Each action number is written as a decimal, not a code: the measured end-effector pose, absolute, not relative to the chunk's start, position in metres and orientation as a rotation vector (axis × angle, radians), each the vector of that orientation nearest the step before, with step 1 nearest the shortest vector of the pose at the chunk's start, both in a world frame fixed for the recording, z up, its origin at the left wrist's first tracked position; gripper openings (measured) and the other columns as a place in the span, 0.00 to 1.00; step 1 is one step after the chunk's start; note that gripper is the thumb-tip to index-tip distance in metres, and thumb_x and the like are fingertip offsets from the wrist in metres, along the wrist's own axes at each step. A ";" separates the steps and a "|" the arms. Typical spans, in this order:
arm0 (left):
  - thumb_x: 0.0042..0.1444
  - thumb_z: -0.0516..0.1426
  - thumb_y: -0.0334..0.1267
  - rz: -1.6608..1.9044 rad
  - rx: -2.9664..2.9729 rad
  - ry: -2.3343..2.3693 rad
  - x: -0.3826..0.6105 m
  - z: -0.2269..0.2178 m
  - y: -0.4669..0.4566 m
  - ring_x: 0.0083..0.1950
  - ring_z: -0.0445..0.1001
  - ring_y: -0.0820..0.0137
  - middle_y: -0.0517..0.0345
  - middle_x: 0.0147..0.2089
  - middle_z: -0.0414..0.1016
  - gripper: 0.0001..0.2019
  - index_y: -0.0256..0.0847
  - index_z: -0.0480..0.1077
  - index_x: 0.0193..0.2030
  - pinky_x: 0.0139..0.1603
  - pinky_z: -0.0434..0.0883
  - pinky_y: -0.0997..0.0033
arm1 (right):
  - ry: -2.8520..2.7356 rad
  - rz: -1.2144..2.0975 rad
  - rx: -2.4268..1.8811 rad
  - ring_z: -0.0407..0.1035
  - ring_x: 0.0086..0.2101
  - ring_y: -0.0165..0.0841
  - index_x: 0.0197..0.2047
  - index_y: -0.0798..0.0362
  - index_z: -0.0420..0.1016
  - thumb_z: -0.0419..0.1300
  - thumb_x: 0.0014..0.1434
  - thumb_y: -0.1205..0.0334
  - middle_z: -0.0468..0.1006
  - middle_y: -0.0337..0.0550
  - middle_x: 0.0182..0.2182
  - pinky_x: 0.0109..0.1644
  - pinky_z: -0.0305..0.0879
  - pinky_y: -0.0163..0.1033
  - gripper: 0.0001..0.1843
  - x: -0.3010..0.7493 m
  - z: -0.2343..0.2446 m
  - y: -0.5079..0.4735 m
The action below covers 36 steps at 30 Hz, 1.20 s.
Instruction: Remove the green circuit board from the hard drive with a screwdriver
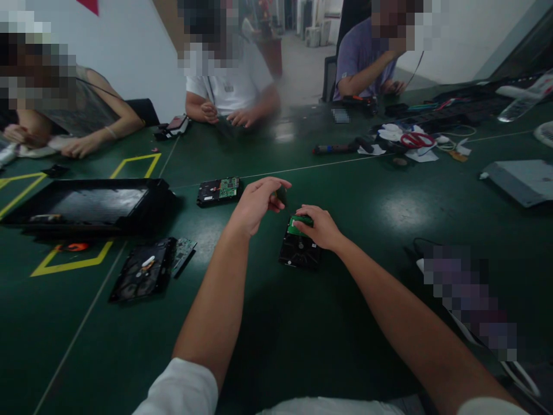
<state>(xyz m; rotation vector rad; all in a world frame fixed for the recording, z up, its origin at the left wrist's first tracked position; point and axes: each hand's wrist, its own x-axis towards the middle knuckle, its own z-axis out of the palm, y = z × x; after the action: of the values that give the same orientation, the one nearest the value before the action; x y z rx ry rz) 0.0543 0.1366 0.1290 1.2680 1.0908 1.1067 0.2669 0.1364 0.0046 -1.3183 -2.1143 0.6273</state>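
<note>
A hard drive (301, 255) lies on the green table in front of me, black underside up, with a bright green circuit board at its far end. My right hand (322, 226) grips that far end, thumb over the board and fingers bent round the edge. Just left of it and raised above the table, my left hand (259, 202) pinches a small dark, flat piece (281, 196), mostly hidden by the fingers. Another hard drive (219, 191) with a green board rests beyond my left wrist. Nearer on the left is a third drive (144, 270), beside a loose circuit board (184, 253).
A black tray (95, 202) stands at left over yellow tape marks. A power strip (469, 300), partly blurred out, lies at right with a cable. Farther off are a screwdriver-like tool (334, 149), a tangle of cables (417, 138) and a grey box (522, 178). Three people sit opposite.
</note>
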 end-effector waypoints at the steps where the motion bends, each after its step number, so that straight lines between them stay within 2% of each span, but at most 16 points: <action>1: 0.60 0.58 0.43 1.105 1.273 1.086 0.054 0.128 0.137 0.28 0.73 0.72 0.55 0.32 0.76 0.13 0.38 0.81 0.41 0.27 0.68 0.74 | -2.112 0.629 -1.323 0.66 0.68 0.48 0.56 0.42 0.77 0.64 0.69 0.52 0.80 0.45 0.61 0.67 0.60 0.63 0.13 0.267 0.005 0.136; 21: 0.62 0.62 0.44 1.082 1.274 1.096 0.055 0.128 0.136 0.27 0.73 0.75 0.58 0.31 0.75 0.12 0.38 0.82 0.43 0.26 0.67 0.76 | -2.116 0.632 -1.333 0.66 0.68 0.50 0.54 0.42 0.78 0.64 0.69 0.52 0.80 0.45 0.60 0.66 0.61 0.63 0.12 0.265 0.004 0.138; 29: 0.61 0.62 0.43 1.087 1.168 1.081 0.059 0.132 0.133 0.26 0.78 0.72 0.50 0.44 0.82 0.10 0.39 0.75 0.42 0.25 0.73 0.73 | -2.121 0.611 -1.348 0.65 0.68 0.49 0.55 0.43 0.77 0.64 0.70 0.52 0.79 0.46 0.61 0.66 0.61 0.64 0.13 0.265 0.003 0.137; 32: 0.60 0.61 0.42 1.101 1.160 1.087 0.059 0.133 0.134 0.27 0.78 0.72 0.50 0.43 0.82 0.08 0.39 0.74 0.39 0.27 0.73 0.72 | -2.118 0.608 -1.336 0.66 0.68 0.49 0.55 0.43 0.77 0.64 0.70 0.53 0.79 0.47 0.61 0.66 0.61 0.63 0.12 0.265 0.005 0.137; 36: 0.61 0.60 0.42 1.114 1.240 1.109 0.056 0.130 0.136 0.28 0.76 0.74 0.54 0.36 0.78 0.10 0.38 0.78 0.39 0.26 0.70 0.75 | -2.121 0.605 -1.335 0.66 0.68 0.49 0.54 0.43 0.77 0.64 0.70 0.53 0.80 0.46 0.60 0.66 0.61 0.63 0.12 0.265 0.006 0.136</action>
<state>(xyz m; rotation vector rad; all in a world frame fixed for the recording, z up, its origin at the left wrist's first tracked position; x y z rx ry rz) 0.0563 0.1361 0.1300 1.2397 1.1092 1.1143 0.2649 0.1363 0.0061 -1.3349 -2.1215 0.6048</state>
